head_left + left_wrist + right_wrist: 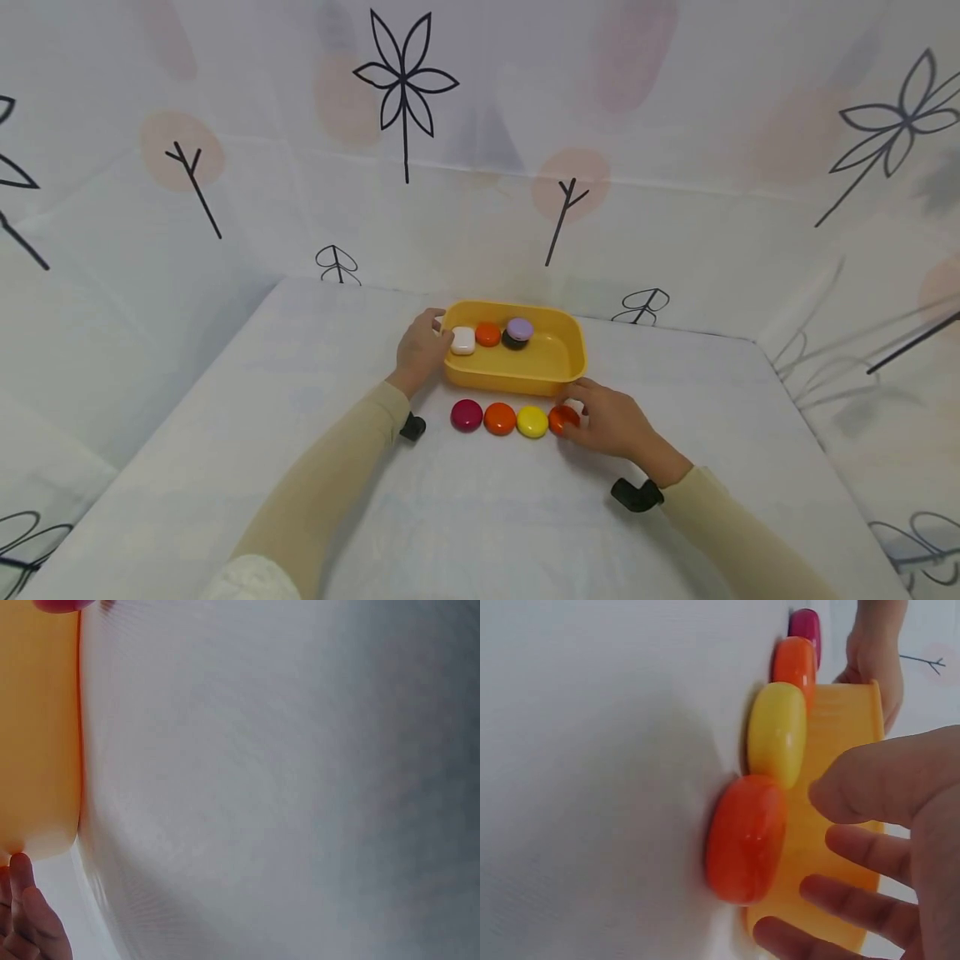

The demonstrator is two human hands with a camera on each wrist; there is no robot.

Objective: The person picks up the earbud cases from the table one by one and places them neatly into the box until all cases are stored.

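Note:
At the left end of a yellow tub (551, 358), my left hand (422, 346) touches the outer wall with its fingertips (21, 868). Below the tub's front wall, my right hand (611, 417) surrounds an orange-red glossy disc (746, 840); thumb and fingers are spread, with a gap to the disc in the right wrist view. That disc ends a row with a yellow disc (532, 422), an orange disc (499, 419) and a crimson disc (467, 415). Inside the tub lie a white squarish piece (462, 340), an orange-red piece (487, 334), and a lilac piece (520, 328) overlapping a black one (513, 341).
A white cloth (480, 517) covers the table. Behind it hangs a pale backdrop (480, 217) printed with flowers and twigs. A dark wrist camera (637, 495) sits at the right wrist, another (412, 427) at the left.

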